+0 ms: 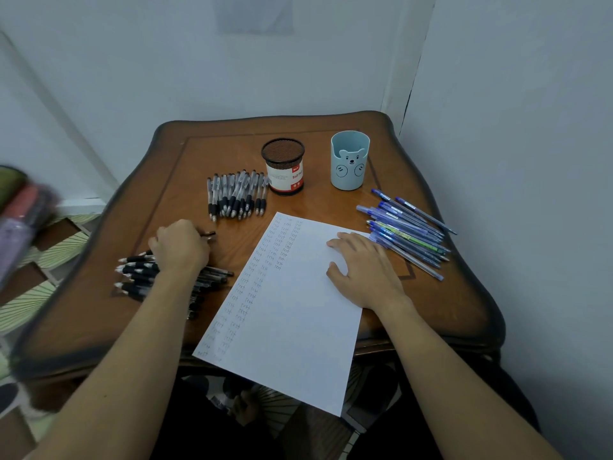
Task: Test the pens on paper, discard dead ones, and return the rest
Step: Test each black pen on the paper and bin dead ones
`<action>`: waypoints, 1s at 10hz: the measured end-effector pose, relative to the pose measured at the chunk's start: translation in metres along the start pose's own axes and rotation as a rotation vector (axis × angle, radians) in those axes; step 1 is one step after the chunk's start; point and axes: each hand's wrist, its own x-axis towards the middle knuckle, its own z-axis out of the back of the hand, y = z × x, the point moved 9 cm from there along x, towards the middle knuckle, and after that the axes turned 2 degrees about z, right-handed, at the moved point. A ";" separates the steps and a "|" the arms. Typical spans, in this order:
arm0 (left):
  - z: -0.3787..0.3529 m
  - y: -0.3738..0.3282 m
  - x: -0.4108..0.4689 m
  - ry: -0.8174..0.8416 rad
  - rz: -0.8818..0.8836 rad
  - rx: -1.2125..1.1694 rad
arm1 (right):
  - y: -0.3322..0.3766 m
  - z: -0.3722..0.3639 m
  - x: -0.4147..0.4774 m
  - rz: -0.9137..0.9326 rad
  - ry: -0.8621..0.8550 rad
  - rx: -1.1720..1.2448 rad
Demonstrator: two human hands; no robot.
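Blue-scribbled paper (298, 310), left hand (180, 245) gripping black pen (209, 234)

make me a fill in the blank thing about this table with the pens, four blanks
1. The right hand lies flat on the ____.
2. The left hand grips a single ____ by the heap of black pens.
3. The mesh holder stands to the ____ of the bear cup.
4. The blue pens lie on the person's ____ side.

Missing words: paper; pen; left; right.
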 end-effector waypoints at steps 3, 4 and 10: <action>0.034 -0.053 -0.044 -0.328 -0.497 -0.591 | 0.000 0.001 0.000 -0.003 0.015 -0.001; 0.038 -0.070 -0.063 -0.311 -0.511 -0.658 | 0.001 0.001 -0.001 -0.003 0.012 0.006; 0.027 -0.087 -0.075 0.018 -0.378 -0.872 | 0.000 0.001 0.000 -0.002 0.003 0.007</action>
